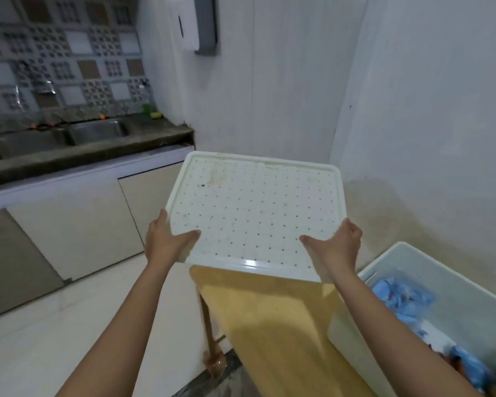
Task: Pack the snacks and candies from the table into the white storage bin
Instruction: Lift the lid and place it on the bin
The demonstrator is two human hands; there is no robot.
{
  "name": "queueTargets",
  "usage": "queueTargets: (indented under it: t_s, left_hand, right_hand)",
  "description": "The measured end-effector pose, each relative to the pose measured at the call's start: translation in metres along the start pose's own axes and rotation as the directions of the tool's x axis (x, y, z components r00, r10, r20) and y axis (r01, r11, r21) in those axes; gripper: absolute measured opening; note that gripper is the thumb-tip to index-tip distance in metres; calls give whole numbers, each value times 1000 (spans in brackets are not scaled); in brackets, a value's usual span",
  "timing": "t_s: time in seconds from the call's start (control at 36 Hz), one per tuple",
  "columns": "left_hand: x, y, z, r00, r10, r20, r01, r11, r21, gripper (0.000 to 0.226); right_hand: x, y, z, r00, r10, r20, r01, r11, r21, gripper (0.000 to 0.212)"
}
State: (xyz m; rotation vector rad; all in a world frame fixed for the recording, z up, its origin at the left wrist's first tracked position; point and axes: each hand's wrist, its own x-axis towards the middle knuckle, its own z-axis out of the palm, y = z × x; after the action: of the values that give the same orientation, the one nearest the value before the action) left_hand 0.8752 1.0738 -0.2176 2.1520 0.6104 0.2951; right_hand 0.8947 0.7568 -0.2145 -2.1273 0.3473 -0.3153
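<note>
My left grip (166, 242) and right grip (335, 247) each pinched a side edge of the flat white lid (255, 207), thumbs on top. It looked light, stiff and smooth. The bin (455, 293) of blue snacks (401, 296) sat below my right grip.

Patterned tile wall (55, 58) behind steel sink (98, 131), beige cabinets (78, 224), pale floor (40, 325), white corner walls (284, 81)
</note>
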Motion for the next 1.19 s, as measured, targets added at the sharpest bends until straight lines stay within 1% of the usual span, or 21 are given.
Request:
queueTargets:
  t_s: [0.06, 0.17, 0.25, 0.36, 0.44, 0.58, 0.64, 0.78, 0.83, 0.89, 1.03, 1.11, 1.19]
  left_hand:
    - [-5, 21, 11, 998, 51, 26, -51, 999, -2, 110]
    - [-27, 67, 43, 985, 152, 86, -149, 988, -47, 102]
    - [-46, 93, 75, 965, 220, 145, -214, 975, -56, 101]
    - [-78, 119, 116, 926, 282, 252, -278, 959, -54, 100]
    - [-103, 133, 142, 891, 322, 321, -324, 945, -49, 99]
    - [-145, 148, 180, 827, 371, 422, -406, 914, -8, 99]
    - [-160, 148, 193, 801, 377, 465, -432, 902, 14, 99]
    - [-182, 134, 216, 730, 318, 606, -461, 883, 92, 103]
    - [-185, 130, 223, 706, 298, 643, -487, 863, 135, 101]
    - [-188, 128, 229, 687, 297, 664, -527, 832, 174, 102]
    - [-202, 122, 236, 655, 317, 686, -566, 807, 168, 107]
    - [-201, 117, 239, 670, 340, 661, -564, 811, 155, 107]
    - [-198, 114, 246, 672, 372, 641, -570, 811, 127, 103]
  right_hand:
    - [0, -1, -31, 998, 5, -55, -4, 1000, 10, 98]
    - [-5, 14, -93, 987, 42, -157, -34, 998, 50, 77]
    - [-15, 34, -133, 967, 90, -236, -77, 995, 66, 74]
    - [-37, 65, -179, 926, 175, -334, -167, 984, 54, 78]
    - [-57, 88, -207, 882, 252, -398, -258, 965, 38, 94]
    - [-93, 127, -242, 801, 356, -481, -391, 920, 29, 99]
    - [-109, 143, -252, 783, 382, -490, -424, 905, 27, 97]
    - [-147, 178, -261, 727, 456, -513, -546, 837, -30, 82]
    - [-158, 187, -260, 705, 495, -508, -584, 811, -20, 79]
    - [-168, 196, -258, 698, 512, -500, -600, 800, -20, 76]
    - [-181, 208, -257, 702, 524, -483, -603, 798, -10, 73]
    - [-180, 210, -255, 723, 501, -475, -545, 837, 54, 66]
    - [-177, 211, -255, 733, 471, -491, -504, 860, 73, 58]
